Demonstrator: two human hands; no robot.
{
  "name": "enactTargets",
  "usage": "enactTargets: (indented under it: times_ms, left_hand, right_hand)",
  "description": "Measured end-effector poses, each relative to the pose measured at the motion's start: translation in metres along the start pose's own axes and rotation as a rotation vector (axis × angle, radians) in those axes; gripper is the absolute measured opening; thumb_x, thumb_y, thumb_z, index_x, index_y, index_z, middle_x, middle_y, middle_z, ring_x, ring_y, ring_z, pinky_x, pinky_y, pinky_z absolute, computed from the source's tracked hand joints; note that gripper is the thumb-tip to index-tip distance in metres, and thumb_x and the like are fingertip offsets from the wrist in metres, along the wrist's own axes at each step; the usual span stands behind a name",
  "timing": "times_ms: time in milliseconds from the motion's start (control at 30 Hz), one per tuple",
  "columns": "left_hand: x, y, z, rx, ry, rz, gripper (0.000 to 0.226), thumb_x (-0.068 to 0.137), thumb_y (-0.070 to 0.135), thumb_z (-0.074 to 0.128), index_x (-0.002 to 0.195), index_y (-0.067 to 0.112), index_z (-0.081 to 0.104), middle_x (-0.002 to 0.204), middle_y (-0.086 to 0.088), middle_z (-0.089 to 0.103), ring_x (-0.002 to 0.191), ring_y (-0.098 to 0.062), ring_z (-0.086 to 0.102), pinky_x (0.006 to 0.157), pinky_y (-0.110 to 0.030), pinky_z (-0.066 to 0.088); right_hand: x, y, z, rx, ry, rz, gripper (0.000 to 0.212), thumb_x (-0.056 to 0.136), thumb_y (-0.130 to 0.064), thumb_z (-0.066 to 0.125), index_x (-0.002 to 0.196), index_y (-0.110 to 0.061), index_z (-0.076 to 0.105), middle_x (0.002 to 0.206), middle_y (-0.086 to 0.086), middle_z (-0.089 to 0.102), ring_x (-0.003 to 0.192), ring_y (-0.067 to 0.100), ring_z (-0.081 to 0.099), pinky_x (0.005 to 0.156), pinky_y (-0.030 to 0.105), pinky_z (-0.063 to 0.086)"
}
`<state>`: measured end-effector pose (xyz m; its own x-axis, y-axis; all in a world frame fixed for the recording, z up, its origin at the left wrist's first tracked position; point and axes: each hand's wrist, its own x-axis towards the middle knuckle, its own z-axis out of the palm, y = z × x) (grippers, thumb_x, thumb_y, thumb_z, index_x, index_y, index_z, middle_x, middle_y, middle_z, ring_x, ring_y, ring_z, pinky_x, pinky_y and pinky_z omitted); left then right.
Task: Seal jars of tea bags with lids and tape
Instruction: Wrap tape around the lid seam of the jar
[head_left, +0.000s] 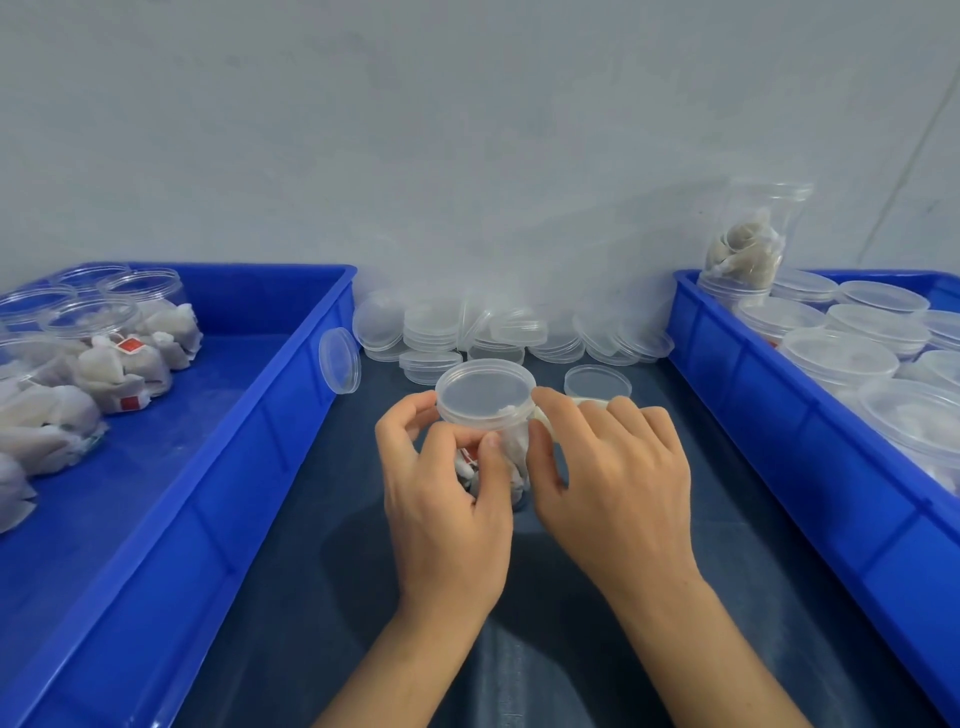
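Both bare forearms reach forward and converge near the middle. The left hand (447, 493) is curled, thumb raised and fingers wrapped forward. The right hand (608, 467) lies palm down, fingers bent, index fingertip extended toward the left.

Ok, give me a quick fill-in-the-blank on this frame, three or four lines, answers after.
1. The jar between the hands already has a ____ on it.
2. The left hand grips the ____.
3. Both trays are coloured ____.
4. The open, uncapped jars sit in the tray on the ____.

Missing words: lid; jar; blue; left
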<state>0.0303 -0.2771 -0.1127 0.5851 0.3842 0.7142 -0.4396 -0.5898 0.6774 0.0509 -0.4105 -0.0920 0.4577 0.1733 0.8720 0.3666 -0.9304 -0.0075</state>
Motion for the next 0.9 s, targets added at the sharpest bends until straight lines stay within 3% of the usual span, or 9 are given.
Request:
enactTargets:
  times_ms: [200, 533, 767, 900]
  left_hand:
    - [0.0017, -0.0001, -0.0012, 0.0, 0.001, -0.001, 0.009, 0.094, 0.018, 0.068, 0.086, 0.014, 0.066, 0.131, 0.002, 0.049, 0.125, 0.0, 0.052, 0.098, -0.007, 0.036]
    - [0.0035, -0.0013, -0.0007, 0.014, 0.002, -0.016, 0.013, 0.09, 0.006, 0.079, 0.086, 0.011, 0.068, 0.128, -0.001, 0.05, 0.114, 0.014, 0.048, 0.089, -0.017, 0.046]
    - [0.0056, 0.0007, -0.0014, 0.012, -0.009, -0.017, 0.016, 0.086, 0.004, 0.082, 0.082, 0.01, 0.068, 0.125, -0.005, 0.053, 0.109, 0.019, 0.048, 0.086, -0.003, 0.04]
    - [0.0082, -0.0025, -0.0024, -0.066, -0.005, -0.061, 0.02, 0.085, 0.01, 0.085, 0.079, 0.013, 0.066, 0.122, -0.001, 0.055, 0.107, 0.013, 0.055, 0.085, -0.008, 0.045]
  right_hand:
    - [0.001, 0.0005, -0.0007, -0.015, 0.01, -0.027, 0.021, 0.102, -0.025, 0.062, 0.113, -0.016, 0.077, 0.069, -0.001, 0.061, 0.065, 0.024, 0.052, 0.064, 0.041, 0.04]
    - [0.0011, -0.001, -0.0009, -0.032, 0.02, -0.039, 0.02, 0.103, -0.026, 0.063, 0.111, -0.015, 0.078, 0.069, -0.001, 0.061, 0.064, 0.024, 0.052, 0.064, 0.04, 0.038]
    - [0.0014, -0.002, -0.0001, -0.026, 0.042, -0.043, 0.018, 0.102, -0.024, 0.064, 0.108, -0.014, 0.078, 0.069, 0.0, 0.061, 0.064, 0.025, 0.052, 0.064, 0.041, 0.037]
    - [0.002, -0.0023, 0.0009, -0.022, 0.065, -0.039, 0.018, 0.102, -0.024, 0.063, 0.107, -0.014, 0.078, 0.069, -0.001, 0.059, 0.063, 0.025, 0.05, 0.065, 0.04, 0.034]
